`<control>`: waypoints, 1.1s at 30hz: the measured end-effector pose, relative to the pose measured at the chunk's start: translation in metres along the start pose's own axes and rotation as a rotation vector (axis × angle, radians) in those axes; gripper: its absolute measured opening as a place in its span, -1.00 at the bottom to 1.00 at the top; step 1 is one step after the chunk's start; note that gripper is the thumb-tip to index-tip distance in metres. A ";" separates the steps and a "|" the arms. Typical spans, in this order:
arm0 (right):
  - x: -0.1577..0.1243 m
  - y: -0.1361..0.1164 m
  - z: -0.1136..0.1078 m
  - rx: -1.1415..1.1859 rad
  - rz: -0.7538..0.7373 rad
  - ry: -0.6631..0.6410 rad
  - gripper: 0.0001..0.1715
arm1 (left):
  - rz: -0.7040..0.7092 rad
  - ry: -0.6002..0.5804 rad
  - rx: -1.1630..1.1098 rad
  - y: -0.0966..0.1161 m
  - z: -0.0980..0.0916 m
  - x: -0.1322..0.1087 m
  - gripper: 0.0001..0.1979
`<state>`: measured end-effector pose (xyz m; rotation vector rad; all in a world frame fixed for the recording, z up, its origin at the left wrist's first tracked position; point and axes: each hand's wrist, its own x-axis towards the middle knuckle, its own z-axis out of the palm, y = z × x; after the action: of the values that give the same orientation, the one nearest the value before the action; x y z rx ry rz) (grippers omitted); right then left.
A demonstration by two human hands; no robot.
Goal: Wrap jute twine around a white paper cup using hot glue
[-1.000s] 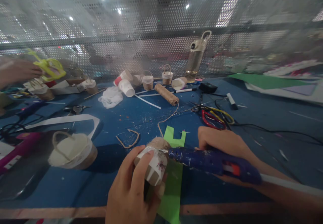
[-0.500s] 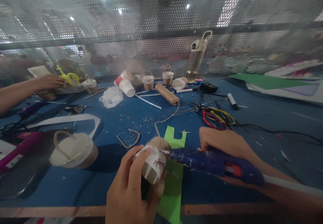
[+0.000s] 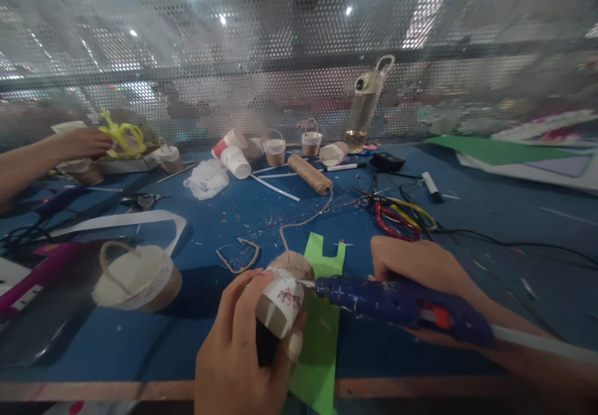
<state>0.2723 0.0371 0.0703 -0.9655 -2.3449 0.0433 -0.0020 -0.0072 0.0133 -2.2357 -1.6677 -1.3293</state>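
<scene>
My left hand [image 3: 243,334] is wrapped round a small paper cup [image 3: 279,300], tilted on its side. Brown twine is wound about the cup's far end, and its white wall carries a reddish print. In my right hand [image 3: 415,262] is a blue hot glue gun [image 3: 374,300], its metal tip at the cup beside the wound twine. From the cup a loose strand runs back to a roll of twine [image 3: 309,175]. A strip of green paper [image 3: 320,334] lies partly under the cup and the gun's nozzle.
A twine-handled cup basket [image 3: 137,278] stands at left near a magenta glue gun [image 3: 42,271]. Scissors [image 3: 397,219] and cables lie right of centre. Behind are paper cups [image 3: 236,162], small baskets and a bottle [image 3: 364,106]. Another person's hand [image 3: 84,144] is by yellow scissors [image 3: 124,139].
My left hand has turned the cup slightly, shifting its print and the twine strand leftward. The glue gun stays nearly in place. The other person's hand and yellow scissors have moved a little left.
</scene>
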 end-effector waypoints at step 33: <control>0.001 0.011 0.000 -0.091 0.138 -0.053 -0.86 | -0.143 0.110 -0.065 0.004 -0.003 0.003 -0.52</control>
<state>0.2783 0.0461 0.0683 -1.1833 -2.3418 0.0178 -0.0006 -0.0075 0.0189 -2.0680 -1.7995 -1.5290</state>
